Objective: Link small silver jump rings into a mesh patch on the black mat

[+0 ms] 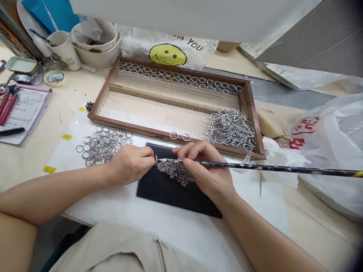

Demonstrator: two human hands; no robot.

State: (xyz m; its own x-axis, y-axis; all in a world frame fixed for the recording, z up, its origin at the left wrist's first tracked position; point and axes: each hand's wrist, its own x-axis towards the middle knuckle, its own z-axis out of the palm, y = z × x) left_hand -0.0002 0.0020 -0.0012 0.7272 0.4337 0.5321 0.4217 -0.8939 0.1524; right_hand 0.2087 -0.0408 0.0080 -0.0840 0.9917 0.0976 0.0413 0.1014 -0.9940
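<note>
My left hand (129, 165) is closed in a pinch on a small silver ring (155, 159), most of it hidden by the fingers. Between thumb and fingers, my right hand (212, 172) grips a long, dark patterned stick (278, 168) like a pencil. Its pale pointed tip (162, 161) reaches the ring; whether they touch I cannot tell. Under both hands lies a black board (159, 192) bearing a heap of tiny sparkling stones or beads (181, 174). To the left of it spreads a pile of silver rings (106, 145).
Behind the hands stands a wood-framed mesh tray (147, 113) with rows of rings (181, 77) and a ring heap (231, 128). Two rings (179, 136) rest on its front rim. Red-handled pliers (8, 104), a paper cup (66, 53) and a plastic bag (334, 143) surround it.
</note>
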